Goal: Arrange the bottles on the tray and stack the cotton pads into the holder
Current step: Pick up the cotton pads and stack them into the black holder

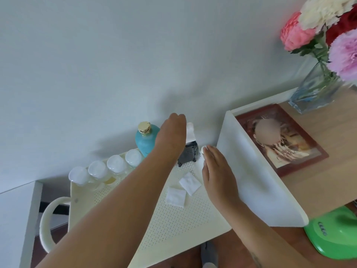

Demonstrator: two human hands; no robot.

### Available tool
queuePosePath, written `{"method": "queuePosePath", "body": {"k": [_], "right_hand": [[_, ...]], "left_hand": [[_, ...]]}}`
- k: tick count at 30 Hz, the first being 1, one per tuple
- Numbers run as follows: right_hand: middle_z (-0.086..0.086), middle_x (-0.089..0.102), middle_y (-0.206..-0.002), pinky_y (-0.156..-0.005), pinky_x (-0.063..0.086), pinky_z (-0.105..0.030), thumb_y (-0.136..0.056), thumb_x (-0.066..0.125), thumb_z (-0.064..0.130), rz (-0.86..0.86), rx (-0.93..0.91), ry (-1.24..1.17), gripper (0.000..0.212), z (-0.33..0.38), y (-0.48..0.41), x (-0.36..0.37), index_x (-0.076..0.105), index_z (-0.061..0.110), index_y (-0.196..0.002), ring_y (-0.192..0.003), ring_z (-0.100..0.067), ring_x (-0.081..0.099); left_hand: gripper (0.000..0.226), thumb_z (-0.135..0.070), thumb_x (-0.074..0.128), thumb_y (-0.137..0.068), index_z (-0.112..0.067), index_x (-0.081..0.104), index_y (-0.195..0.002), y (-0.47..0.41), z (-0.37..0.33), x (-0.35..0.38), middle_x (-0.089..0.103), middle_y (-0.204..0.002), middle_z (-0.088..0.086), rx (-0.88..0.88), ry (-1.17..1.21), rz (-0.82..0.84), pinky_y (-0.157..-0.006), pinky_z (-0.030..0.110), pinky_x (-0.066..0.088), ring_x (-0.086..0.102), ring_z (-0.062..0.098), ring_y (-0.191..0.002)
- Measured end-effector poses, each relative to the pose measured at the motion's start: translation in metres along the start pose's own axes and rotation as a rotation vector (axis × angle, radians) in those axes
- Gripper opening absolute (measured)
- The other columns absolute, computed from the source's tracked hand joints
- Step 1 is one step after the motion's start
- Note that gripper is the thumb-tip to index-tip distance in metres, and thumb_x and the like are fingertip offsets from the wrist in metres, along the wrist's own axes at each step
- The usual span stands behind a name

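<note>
A cream perforated tray [173, 219] holds a row of several clear bottles [116, 163] with round caps along its far left edge. A teal bottle [144, 138] with a gold cap stands behind them. The black holder [188, 152] sits at the tray's far side. My left hand [172, 132] reaches over it, fingers closed on a white stack of cotton pads [190, 131] standing up out of the holder. My right hand [214, 167] is just right of the holder, its fingertips pinching a small white pad [202, 150]. Two loose cotton pads [190, 182] lie on the tray.
A white box wall [251, 171] rises directly right of the tray. Beyond it lie a framed picture [280, 138] and a glass vase of flowers [316, 89] on a wooden top. A green object [334, 233] sits near right. The tray's loop handle [46, 219] juts left.
</note>
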State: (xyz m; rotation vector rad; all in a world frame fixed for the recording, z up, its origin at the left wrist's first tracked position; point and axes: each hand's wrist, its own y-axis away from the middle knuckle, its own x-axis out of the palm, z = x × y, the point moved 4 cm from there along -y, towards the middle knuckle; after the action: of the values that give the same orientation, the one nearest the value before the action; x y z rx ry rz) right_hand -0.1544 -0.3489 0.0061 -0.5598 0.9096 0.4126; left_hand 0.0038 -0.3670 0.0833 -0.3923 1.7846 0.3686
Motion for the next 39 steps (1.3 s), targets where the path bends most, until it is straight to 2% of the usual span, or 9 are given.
{"method": "queuePosePath", "body": {"k": [4, 7, 10, 12, 16, 18, 20, 26, 39], "right_hand": [[-0.019, 0.057, -0.131, -0.096, 0.051, -0.043, -0.085, 0.059, -0.004, -0.046, -0.033, 0.012, 0.039, -0.004, 0.000, 0.004, 0.056, -0.003, -0.124, -0.122, -0.032, 0.054], [-0.019, 0.057, -0.130, -0.096, 0.051, -0.042, -0.084, 0.059, -0.005, -0.064, -0.048, 0.016, 0.040, -0.006, -0.001, 0.005, 0.056, -0.003, -0.123, -0.121, -0.032, 0.055], [-0.018, 0.057, -0.131, -0.096, 0.051, -0.040, -0.085, 0.059, -0.003, -0.060, -0.046, 0.019, 0.039, -0.005, -0.001, 0.005, 0.056, -0.002, -0.124, -0.122, -0.030, 0.055], [-0.017, 0.057, -0.131, -0.096, 0.051, -0.039, -0.085, 0.059, -0.001, -0.060, -0.045, 0.022, 0.039, -0.006, -0.001, 0.005, 0.056, -0.002, -0.124, -0.121, -0.029, 0.055], [-0.017, 0.057, -0.131, -0.100, 0.047, -0.036, -0.086, 0.057, 0.000, -0.046, -0.042, 0.027, 0.040, -0.007, -0.002, 0.007, 0.055, 0.000, -0.126, -0.124, -0.028, 0.053], [-0.016, 0.057, -0.132, -0.102, 0.043, -0.033, -0.086, 0.057, 0.000, -0.041, -0.044, 0.034, 0.041, -0.008, -0.002, 0.007, 0.054, 0.000, -0.126, -0.125, -0.027, 0.052], [-0.015, 0.057, -0.132, -0.102, 0.040, -0.031, -0.085, 0.058, -0.001, -0.034, -0.043, 0.039, 0.042, -0.008, -0.001, 0.007, 0.054, 0.001, -0.127, -0.126, -0.026, 0.051], [-0.016, 0.057, -0.132, -0.100, 0.041, -0.033, -0.084, 0.060, 0.000, -0.019, -0.041, 0.038, 0.042, -0.008, -0.001, 0.008, 0.054, 0.002, -0.126, -0.125, -0.028, 0.052], [-0.015, 0.057, -0.131, -0.099, 0.042, -0.031, -0.085, 0.057, -0.002, -0.015, -0.054, 0.015, 0.040, -0.008, -0.002, 0.006, 0.056, 0.003, -0.124, -0.125, -0.027, 0.051]], "left_hand": [[0.032, 0.013, 0.058, -0.077, -0.005, 0.052, -0.102, 0.001, -0.005, 0.006, 0.052, -0.106, 0.012, -0.016, -0.076, 0.022, -0.066, 0.030, 0.042, 0.056, 0.026, -0.090], [0.034, 0.014, 0.059, -0.076, -0.005, 0.051, -0.104, 0.004, -0.008, 0.005, 0.054, -0.104, 0.011, 0.012, -0.103, -0.034, -0.066, 0.031, 0.039, 0.053, 0.027, -0.093], [0.023, 0.002, 0.057, -0.088, -0.008, 0.054, -0.110, 0.008, -0.007, 0.011, 0.057, -0.107, 0.008, 0.114, -0.119, -0.052, -0.076, 0.034, 0.048, 0.053, 0.025, -0.096], [0.017, -0.006, 0.050, -0.094, -0.010, 0.058, -0.109, 0.012, -0.006, 0.019, 0.059, -0.110, 0.006, 0.189, -0.199, 0.039, -0.085, 0.036, 0.048, 0.054, 0.024, -0.102], [0.032, -0.021, 0.036, -0.096, -0.008, 0.056, -0.116, 0.036, -0.008, 0.040, 0.051, -0.121, 0.014, 0.347, -0.373, 0.162, -0.094, 0.043, 0.044, 0.049, 0.032, -0.115], [0.048, -0.033, 0.029, -0.099, -0.005, 0.047, -0.132, 0.047, -0.005, 0.045, 0.042, -0.139, 0.020, 0.279, -0.357, 0.162, -0.107, 0.046, 0.037, 0.042, 0.035, -0.127], [0.058, -0.043, 0.034, -0.099, -0.002, 0.035, -0.141, 0.049, -0.002, 0.047, 0.038, -0.147, 0.017, 0.182, -0.263, 0.115, -0.112, 0.043, 0.029, 0.037, 0.033, -0.133], [0.059, -0.040, 0.034, -0.100, -0.009, 0.021, -0.149, 0.040, -0.008, 0.045, 0.022, -0.157, 0.012, 0.213, -0.183, 0.045, -0.116, 0.043, 0.021, 0.025, 0.031, -0.142], [0.068, -0.056, 0.023, -0.097, -0.007, 0.043, -0.138, 0.035, -0.003, 0.045, 0.048, -0.143, 0.008, 0.183, -0.243, 0.088, -0.115, 0.044, 0.027, 0.043, 0.025, -0.132]]}}
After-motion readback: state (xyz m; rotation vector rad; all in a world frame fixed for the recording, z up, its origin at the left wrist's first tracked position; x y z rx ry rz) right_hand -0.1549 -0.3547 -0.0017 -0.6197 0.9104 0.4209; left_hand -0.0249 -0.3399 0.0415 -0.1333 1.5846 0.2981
